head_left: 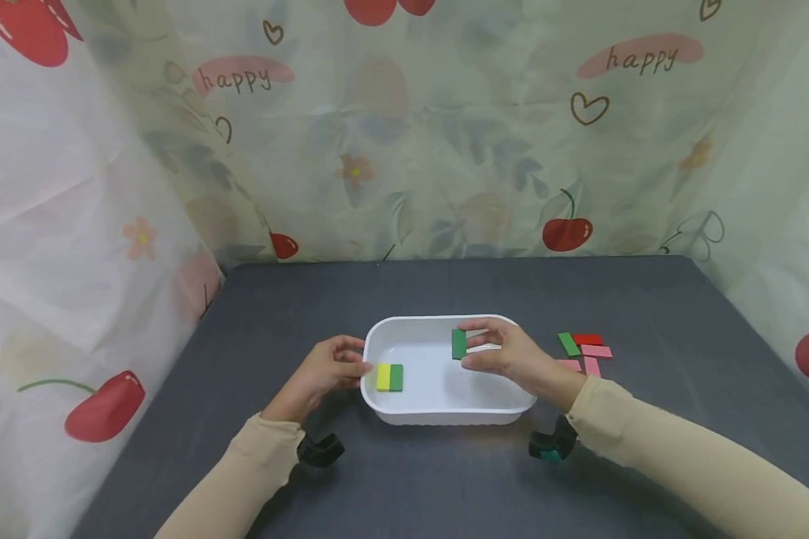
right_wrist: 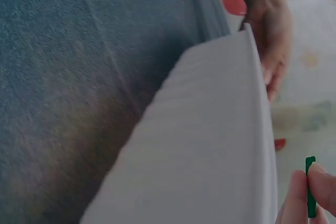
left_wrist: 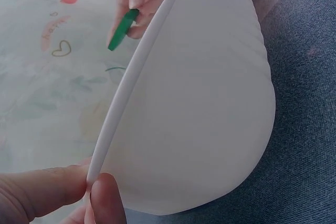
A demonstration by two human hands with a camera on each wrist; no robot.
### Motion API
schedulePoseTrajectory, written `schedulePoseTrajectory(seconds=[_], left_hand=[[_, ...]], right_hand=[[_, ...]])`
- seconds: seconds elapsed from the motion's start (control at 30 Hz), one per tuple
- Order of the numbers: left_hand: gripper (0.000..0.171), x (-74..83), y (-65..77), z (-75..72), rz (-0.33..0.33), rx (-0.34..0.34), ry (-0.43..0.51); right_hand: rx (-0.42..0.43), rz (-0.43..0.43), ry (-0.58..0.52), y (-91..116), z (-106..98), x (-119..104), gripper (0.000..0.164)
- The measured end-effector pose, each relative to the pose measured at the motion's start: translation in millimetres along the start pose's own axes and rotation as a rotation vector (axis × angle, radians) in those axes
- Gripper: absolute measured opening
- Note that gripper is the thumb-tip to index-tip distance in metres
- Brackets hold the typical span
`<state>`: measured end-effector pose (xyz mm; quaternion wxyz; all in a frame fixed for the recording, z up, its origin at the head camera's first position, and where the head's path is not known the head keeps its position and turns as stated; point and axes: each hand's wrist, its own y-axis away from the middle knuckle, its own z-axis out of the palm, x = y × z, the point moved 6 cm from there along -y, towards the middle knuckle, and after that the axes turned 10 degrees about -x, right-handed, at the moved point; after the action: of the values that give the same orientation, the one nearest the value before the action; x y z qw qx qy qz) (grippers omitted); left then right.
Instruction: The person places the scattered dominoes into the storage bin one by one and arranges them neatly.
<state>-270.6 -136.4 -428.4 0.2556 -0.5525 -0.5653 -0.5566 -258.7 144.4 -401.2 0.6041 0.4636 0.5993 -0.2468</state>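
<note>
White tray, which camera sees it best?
The head view: it shows the white tray from above, with its inside. The left wrist view shows outer wall and rim, pinched by the left hand; the right wrist view, outer wall and rim, cut off below.

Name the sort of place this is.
Probably a makeshift recording booth: white cherry-printed fabric sheets hang behind and beside a dark grey table, and a black device sits at each wrist.

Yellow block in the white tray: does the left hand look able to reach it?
Probably yes: the left hand pinches the tray's rim close by, and nothing covers the yellow block, though it would likely let go first.
</note>
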Motion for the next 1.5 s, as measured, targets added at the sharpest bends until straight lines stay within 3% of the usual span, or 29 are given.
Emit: schedulePoseTrajectory(seconds=[0.67,0.83,1.5], left_hand=[[0.047,-1.4,-1.8,-0.2,-0.007,-0.002,-0.003],[0.046,-0.3,0.0,-0.2,-0.006,0.000,-0.003],[0.048,-1.1,-0.8,0.5,-0.007,0.009,-0.004]], right_hand=[[-0.037,0.130,0.270,-27.0,44.2,23.7,0.049],[-0.009,0.167,0.332,-35.2,45.1,25.7,0.047],[0.035,0.165,0.410,-47.4,44.3,19.3,0.046]])
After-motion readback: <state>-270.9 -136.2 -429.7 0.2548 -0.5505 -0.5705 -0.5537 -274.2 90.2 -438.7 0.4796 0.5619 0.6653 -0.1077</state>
